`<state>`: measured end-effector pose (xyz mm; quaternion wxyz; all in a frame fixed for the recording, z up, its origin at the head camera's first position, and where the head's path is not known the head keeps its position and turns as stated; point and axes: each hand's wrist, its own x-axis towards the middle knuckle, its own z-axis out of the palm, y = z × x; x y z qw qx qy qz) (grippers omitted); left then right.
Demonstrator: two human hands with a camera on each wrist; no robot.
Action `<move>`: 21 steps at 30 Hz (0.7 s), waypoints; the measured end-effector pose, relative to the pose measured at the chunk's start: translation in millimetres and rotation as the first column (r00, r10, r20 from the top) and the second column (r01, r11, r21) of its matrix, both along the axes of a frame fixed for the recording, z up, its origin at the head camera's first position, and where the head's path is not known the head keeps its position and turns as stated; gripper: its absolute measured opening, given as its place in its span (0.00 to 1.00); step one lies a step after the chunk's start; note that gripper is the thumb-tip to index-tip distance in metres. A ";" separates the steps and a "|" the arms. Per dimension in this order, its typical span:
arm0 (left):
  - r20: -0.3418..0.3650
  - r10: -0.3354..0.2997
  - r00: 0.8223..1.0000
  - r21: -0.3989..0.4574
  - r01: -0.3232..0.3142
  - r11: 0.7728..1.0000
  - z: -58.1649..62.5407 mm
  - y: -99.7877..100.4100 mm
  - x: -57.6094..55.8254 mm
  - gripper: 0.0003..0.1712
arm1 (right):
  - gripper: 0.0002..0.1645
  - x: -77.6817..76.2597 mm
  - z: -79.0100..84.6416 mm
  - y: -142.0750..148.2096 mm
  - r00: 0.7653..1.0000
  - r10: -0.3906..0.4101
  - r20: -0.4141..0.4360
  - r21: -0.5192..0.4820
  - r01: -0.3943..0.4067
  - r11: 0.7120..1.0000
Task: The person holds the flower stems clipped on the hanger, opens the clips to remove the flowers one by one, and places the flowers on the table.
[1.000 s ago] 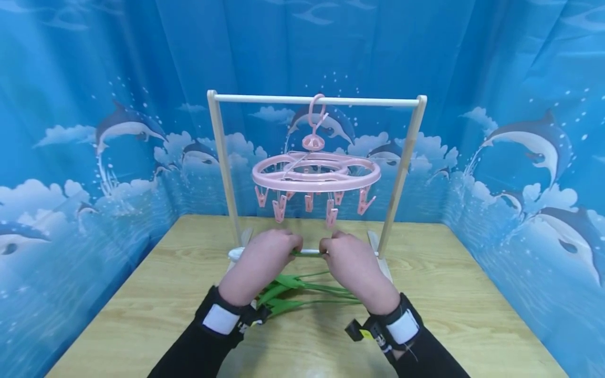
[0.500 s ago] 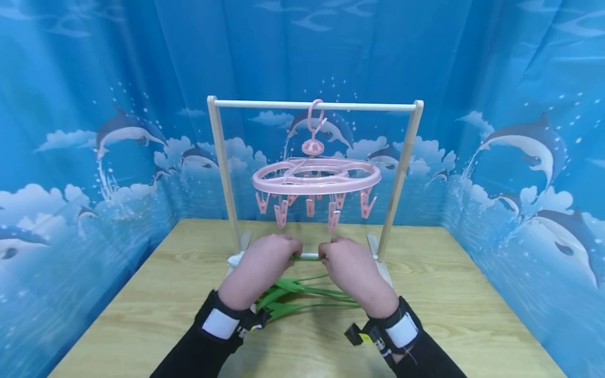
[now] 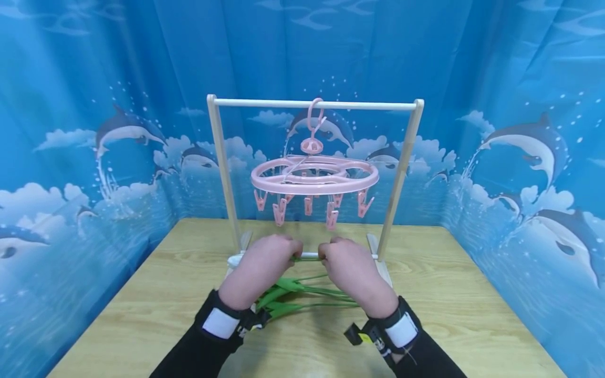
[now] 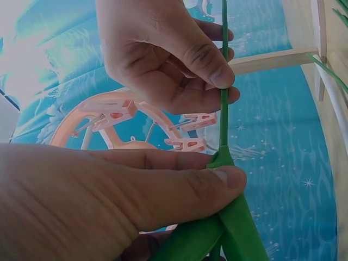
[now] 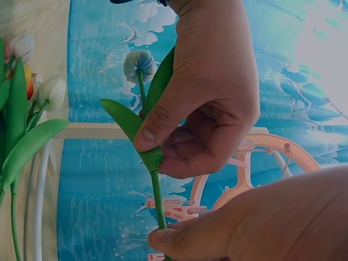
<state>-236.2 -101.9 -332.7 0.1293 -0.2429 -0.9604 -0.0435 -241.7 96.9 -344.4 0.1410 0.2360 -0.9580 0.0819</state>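
Both hands hold one artificial tulip (image 5: 157, 198) above the table, with a pale blue bloom (image 5: 140, 66) and green leaves. My left hand (image 3: 267, 262) pinches the leaf base between thumb and fingers, just below the bloom. Farther along, my right hand (image 3: 352, 270) pinches the thin stem (image 4: 224, 122). The bloom is hidden in the head view. More tulips lie under the hands, their green leaves (image 3: 283, 294) and stems visible in the head view. A white bloom (image 5: 52, 92) among them shows in the right wrist view, beside an orange-red one.
Behind the hands stands a wooden rack (image 3: 402, 173) with a white top rod (image 3: 264, 103) and a low white bar. A pink clip hanger (image 3: 314, 187) hangs from the rod, its clothespins (image 3: 332, 215) just above the hands. A dolphin-print curtain (image 3: 302, 47) surrounds the wooden table (image 3: 425, 325).
Both hands keep their grip on the tulip and stay almost in place. The whole head view has shifted slightly down since a second ago.
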 end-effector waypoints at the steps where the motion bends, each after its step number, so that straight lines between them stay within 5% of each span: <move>1: 0.003 0.000 1.000 -0.002 0.000 1.000 0.0 0.0 -0.2 0.06 | 0.03 -0.1 0.0 0.1 1.000 -0.001 0.002 0.002 0.001 1.000; 21: 0.038 -0.010 0.999 0.001 0.010 1.000 -1.8 -0.6 -0.9 0.07 | 0.03 0.9 -3.1 -0.1 1.000 -0.007 0.022 0.016 0.007 1.000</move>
